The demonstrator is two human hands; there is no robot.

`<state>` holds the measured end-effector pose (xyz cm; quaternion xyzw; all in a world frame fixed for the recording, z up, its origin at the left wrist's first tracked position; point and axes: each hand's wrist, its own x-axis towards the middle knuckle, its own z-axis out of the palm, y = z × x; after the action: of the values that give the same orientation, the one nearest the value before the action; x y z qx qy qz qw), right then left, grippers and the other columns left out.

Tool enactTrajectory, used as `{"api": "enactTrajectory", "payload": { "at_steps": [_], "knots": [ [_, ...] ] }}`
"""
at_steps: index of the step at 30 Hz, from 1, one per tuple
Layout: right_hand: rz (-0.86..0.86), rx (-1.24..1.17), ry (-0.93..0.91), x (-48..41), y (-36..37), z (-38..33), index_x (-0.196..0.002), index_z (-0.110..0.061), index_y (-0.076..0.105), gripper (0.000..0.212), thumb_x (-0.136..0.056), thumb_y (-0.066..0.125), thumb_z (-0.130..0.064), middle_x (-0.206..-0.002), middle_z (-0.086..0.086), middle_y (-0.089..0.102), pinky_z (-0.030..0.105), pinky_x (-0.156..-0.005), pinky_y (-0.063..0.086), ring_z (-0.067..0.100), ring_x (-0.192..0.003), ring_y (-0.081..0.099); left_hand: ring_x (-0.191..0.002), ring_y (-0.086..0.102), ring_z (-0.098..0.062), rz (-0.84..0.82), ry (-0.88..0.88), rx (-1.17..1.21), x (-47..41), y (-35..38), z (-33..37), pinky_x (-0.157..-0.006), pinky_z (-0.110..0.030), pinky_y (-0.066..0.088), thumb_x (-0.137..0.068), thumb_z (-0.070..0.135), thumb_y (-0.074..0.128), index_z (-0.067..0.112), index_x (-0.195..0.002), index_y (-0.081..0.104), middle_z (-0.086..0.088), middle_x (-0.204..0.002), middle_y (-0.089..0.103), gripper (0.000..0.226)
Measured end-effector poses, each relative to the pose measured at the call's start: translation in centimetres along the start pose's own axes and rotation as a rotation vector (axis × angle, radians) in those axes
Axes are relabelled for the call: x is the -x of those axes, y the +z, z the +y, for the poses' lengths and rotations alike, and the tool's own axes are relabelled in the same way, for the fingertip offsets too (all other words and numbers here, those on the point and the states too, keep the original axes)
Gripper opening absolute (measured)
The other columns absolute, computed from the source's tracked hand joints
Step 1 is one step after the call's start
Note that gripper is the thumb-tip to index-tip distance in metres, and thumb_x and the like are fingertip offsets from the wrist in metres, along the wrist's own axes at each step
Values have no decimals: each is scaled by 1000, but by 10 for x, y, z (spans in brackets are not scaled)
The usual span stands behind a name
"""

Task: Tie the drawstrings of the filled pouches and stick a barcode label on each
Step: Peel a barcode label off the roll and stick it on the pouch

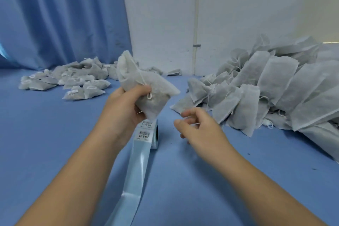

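My left hand [124,108] grips a filled white mesh pouch [146,86] held up above the blue table, thumb pressed beside its knotted drawstring [149,95]. The pouch's empty top flops up and to the left. My right hand [194,126] hovers just right of and below the pouch, apart from it. Its fingers are curled, and thumb and forefinger pinch a thin white string [191,121]. Below the pouch stands the barcode label roll [150,134], partly hidden by my left hand, with its pale blue backing strip [135,180] trailing toward me.
A large heap of untied pouches [266,88] fills the right side of the blue table [55,134]. A smaller pile of labelled pouches [73,80] lies at the far left. A blue curtain [64,14] and a white wall [238,14] stand behind.
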<state>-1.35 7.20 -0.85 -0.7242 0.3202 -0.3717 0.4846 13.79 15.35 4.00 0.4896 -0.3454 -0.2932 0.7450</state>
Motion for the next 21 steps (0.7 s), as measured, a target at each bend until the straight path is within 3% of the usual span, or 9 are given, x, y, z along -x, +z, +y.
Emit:
{"api": "enactTrajectory", "payload": {
  "at_steps": [5,8,12,16,21],
  "knots": [
    [-185,290,93,-7,32,20,-107,-23,63,24,-86,68,-32,-100,-9,64,18,-76,46,6,-84,62,-65,66,-10,159,-65,-9,-17,-41,-18,-58,-28,55,-91,17,61,20,-93,66,7,-69,69,6],
    [-268,351,26,-11,41,23,-108,-29,65,28,-81,74,-33,-102,-18,63,5,-67,37,-11,-73,53,-64,64,-12,211,-133,39,-23,-48,-35,-62,-30,55,-90,18,61,21,-91,64,7,-67,67,4],
    [-277,236,15,-19,50,27,-89,-20,69,12,-80,76,-25,-84,-13,70,15,-59,44,-2,-57,61,-81,66,-22,232,-218,181,-30,-49,-45,-85,-43,53,-91,19,61,21,-92,62,1,-83,65,3],
    [-298,243,-21,-25,46,33,-86,-16,66,9,-83,75,-18,-59,-17,63,11,-52,39,-1,-49,53,-86,67,-21,184,-269,229,-36,-53,-46,-84,-41,51,-90,24,62,24,-87,64,6,-81,66,3],
    [-262,391,-170,-38,36,40,-90,-19,69,13,-81,76,-12,-88,-12,64,10,-69,42,0,-70,60,-97,69,-26,16,-347,322,-44,-59,-42,-92,-60,48,-89,28,63,25,-91,62,3,-102,67,4]
  ]
}}
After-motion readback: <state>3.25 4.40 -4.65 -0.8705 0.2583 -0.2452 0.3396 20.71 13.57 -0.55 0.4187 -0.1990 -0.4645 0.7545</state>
